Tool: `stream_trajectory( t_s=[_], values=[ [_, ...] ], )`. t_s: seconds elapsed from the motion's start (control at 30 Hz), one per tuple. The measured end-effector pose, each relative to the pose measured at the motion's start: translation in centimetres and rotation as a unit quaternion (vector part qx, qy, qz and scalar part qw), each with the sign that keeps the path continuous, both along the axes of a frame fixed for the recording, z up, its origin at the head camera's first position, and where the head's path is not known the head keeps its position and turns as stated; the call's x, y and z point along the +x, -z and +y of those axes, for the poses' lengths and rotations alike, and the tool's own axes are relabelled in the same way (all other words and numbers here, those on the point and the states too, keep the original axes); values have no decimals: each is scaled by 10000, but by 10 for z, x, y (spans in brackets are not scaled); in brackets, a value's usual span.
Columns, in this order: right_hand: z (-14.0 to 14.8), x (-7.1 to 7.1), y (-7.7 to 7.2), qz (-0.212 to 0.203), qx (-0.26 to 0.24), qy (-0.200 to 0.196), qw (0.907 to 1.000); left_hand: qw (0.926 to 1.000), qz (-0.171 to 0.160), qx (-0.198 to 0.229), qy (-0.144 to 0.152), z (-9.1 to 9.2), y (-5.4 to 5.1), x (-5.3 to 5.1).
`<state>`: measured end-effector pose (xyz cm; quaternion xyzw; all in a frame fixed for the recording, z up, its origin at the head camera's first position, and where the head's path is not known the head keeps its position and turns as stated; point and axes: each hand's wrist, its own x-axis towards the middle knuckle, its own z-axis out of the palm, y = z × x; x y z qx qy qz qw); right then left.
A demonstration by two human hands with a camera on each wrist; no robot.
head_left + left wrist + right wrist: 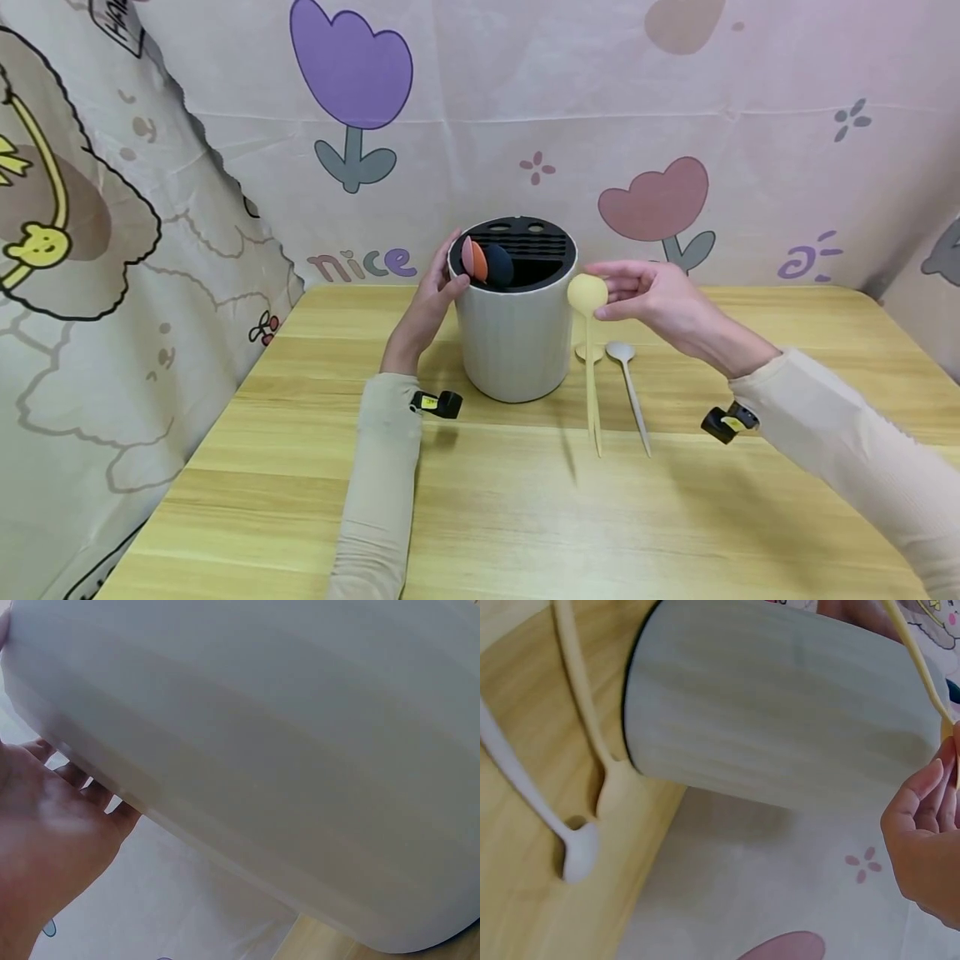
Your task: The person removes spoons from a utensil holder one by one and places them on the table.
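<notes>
A white cylindrical utensil holder (pixel 513 350) with a black slotted top stands on the table. My left hand (pixel 431 300) grips its left side near the rim, thumb in front and fingers (pixel 94 791) behind. In my right hand (pixel 652 300), thumb and fingers pinch a pale yellow spoon (pixel 587 295) near its bowl. This spoon hangs handle down, just right of the holder. Behind it lies another yellow spoon (pixel 615 791), beside a light grey spoon (pixel 621 352). Pink, orange (pixel 479 262) and dark blue (pixel 498 265) utensil heads stick out of the holder's front left.
The wooden table (pixel 510 517) runs back to a printed cloth (pixel 480 175) hanging just behind the holder. More cloth hangs along the left and right sides. Small black cameras (pixel 723 423) are strapped to both wrists.
</notes>
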<state>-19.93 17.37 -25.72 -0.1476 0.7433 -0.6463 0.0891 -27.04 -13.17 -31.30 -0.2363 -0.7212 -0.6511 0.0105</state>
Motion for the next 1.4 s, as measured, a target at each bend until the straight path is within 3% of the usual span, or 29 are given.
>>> stream_trajectory(
  t_s=[0.3,0.57,0.87,1.4],
  values=[
    [14,-9,23,-269,307,-123,9991,10000,-8,38,0,0,-1,0],
    [27,-18,44,-475,115,-290,9984,10000,31,17,-4,1,0,-1],
    [38,-19,63,-776,604,-263,9948,10000,36,22,24,0,0,0],
    [69,-27,78,-1093,471,-375,9922,10000,31,35,31,0,0,0]
  ],
)
